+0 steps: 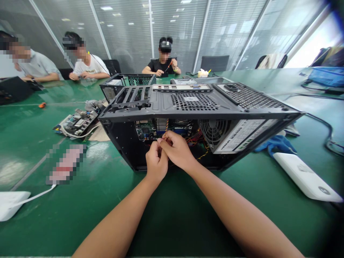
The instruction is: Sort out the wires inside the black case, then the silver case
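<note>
An open black computer case (193, 104) lies on its side on the green table (174, 215), its open face toward me. Inside I see the motherboard (146, 129), a fan and power supply (236, 134), and loose coloured wires. My left hand (156, 163) and my right hand (177, 150) meet at the case opening. Both are closed in a pinch on a twisted orange-and-black cable (167, 126) that runs up into the case.
A loose circuit board (76, 123) with a white cable lies left of the case. A white device (306, 177) and a blue cloth (274, 143) lie to the right, another white box (10, 204) at the front left. Three people sit across the table.
</note>
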A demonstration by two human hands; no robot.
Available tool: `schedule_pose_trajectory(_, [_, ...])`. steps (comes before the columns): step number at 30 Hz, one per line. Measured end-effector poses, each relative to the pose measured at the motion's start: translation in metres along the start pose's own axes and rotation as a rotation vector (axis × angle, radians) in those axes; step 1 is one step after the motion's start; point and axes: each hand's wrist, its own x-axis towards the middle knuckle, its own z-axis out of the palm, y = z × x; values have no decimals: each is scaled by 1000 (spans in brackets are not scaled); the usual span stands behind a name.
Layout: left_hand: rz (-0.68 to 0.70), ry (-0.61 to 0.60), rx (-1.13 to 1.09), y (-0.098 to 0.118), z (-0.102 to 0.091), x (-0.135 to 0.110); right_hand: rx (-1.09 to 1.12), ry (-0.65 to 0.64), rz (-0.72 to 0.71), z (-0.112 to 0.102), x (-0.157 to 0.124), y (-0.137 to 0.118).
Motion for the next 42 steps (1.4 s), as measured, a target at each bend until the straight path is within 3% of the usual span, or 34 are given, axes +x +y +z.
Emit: schedule_pose_trajectory(42, [-1, -6, 6, 1, -1, 0, -27, 9, -3, 0, 0, 0])
